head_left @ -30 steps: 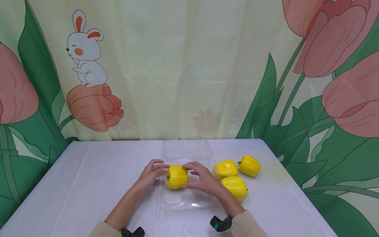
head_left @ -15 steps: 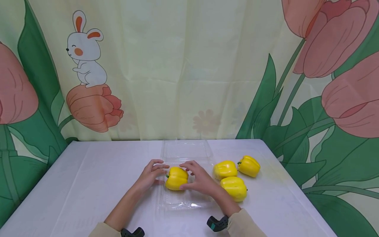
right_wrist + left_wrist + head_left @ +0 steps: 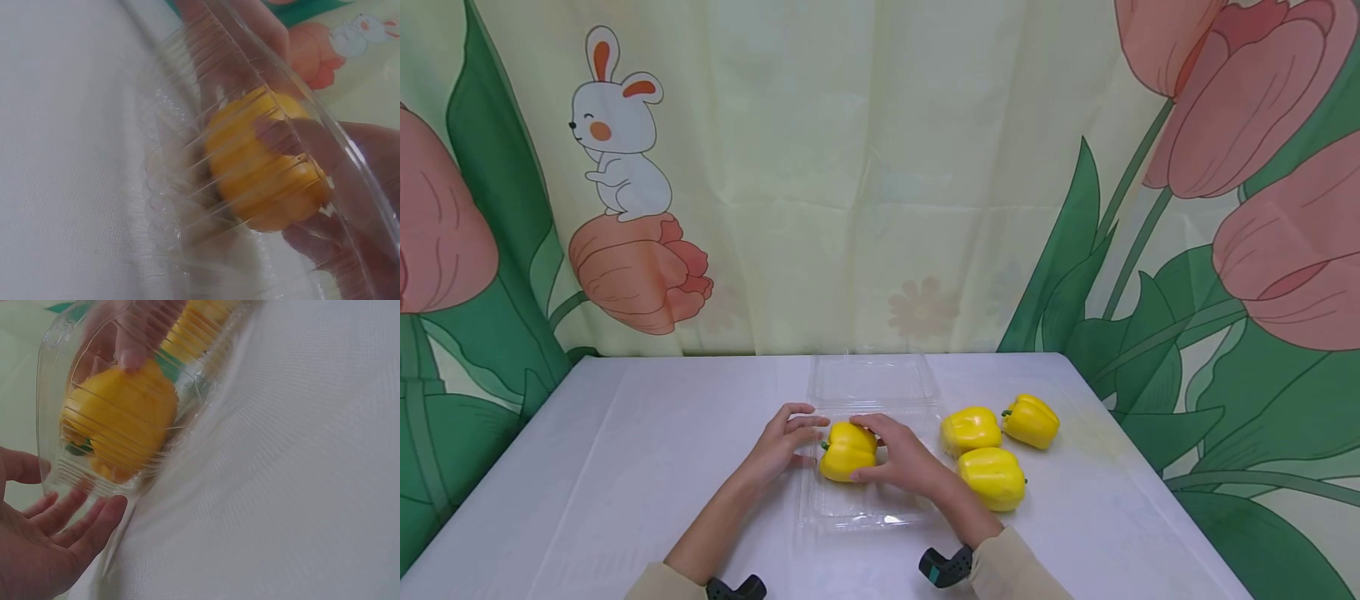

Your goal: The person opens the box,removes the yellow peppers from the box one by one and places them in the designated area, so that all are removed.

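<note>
A yellow bell pepper (image 3: 848,452) lies in the base of a clear plastic clamshell box (image 3: 883,505), its green stem facing left. My right hand (image 3: 904,457) holds this pepper from its right side, the thumb in front and the fingers over the top and back. The box wall lies between the camera and the pepper (image 3: 250,169) in the right wrist view. My left hand (image 3: 778,443) rests at the box's left edge, fingers spread and loosely extended. In the left wrist view the fingertips of the left hand (image 3: 50,534) touch the ribbed end wall.
Three more yellow bell peppers, a left one (image 3: 971,430), a front one (image 3: 992,479) and a far right one (image 3: 1032,421), lie on the white table (image 3: 647,467) right of the box. The box's lid (image 3: 874,379) lies folded back toward the curtain (image 3: 820,208).
The pepper in the box has shifted slightly toward me and tilted. My right hand has loosened, moved a little left and taken hold again. My left hand has stayed in place.
</note>
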Demonstrator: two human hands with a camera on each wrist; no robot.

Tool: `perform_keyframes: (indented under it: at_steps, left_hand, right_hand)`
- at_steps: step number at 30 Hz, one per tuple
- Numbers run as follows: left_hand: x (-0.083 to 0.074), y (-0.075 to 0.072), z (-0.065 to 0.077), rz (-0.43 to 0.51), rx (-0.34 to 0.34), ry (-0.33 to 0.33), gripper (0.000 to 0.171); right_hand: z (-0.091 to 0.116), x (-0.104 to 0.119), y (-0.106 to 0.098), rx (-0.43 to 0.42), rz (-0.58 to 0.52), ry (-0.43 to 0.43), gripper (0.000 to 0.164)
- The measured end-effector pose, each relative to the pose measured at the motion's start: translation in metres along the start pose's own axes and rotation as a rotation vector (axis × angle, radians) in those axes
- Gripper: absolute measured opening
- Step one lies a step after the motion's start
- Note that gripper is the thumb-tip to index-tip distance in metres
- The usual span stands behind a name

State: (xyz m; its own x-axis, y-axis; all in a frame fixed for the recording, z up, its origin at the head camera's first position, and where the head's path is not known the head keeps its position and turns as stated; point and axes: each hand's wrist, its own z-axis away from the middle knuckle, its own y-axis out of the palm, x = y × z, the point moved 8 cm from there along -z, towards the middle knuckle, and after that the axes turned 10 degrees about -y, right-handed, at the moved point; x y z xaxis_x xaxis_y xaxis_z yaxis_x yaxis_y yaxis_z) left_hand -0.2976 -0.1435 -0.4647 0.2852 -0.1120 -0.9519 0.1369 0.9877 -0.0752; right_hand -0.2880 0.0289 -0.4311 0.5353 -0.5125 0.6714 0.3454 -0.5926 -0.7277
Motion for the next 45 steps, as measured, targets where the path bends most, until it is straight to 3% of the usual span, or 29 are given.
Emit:
perform_keyframes:
  at_steps: [18, 45]
  left_hand:
    - [0.000, -0.001, -0.001, -0.016, -0.015, -0.013, 0.041]
    - [0.001, -0.001, -0.002, -0.013, -0.022, -0.006, 0.039]
  right_hand:
    - [0.004, 0.001, -0.007, -0.006, 0.035, -0.034, 0.071]
    - [0.016, 0.002, -0.034, -0.087, 0.049, -0.107, 0.070]
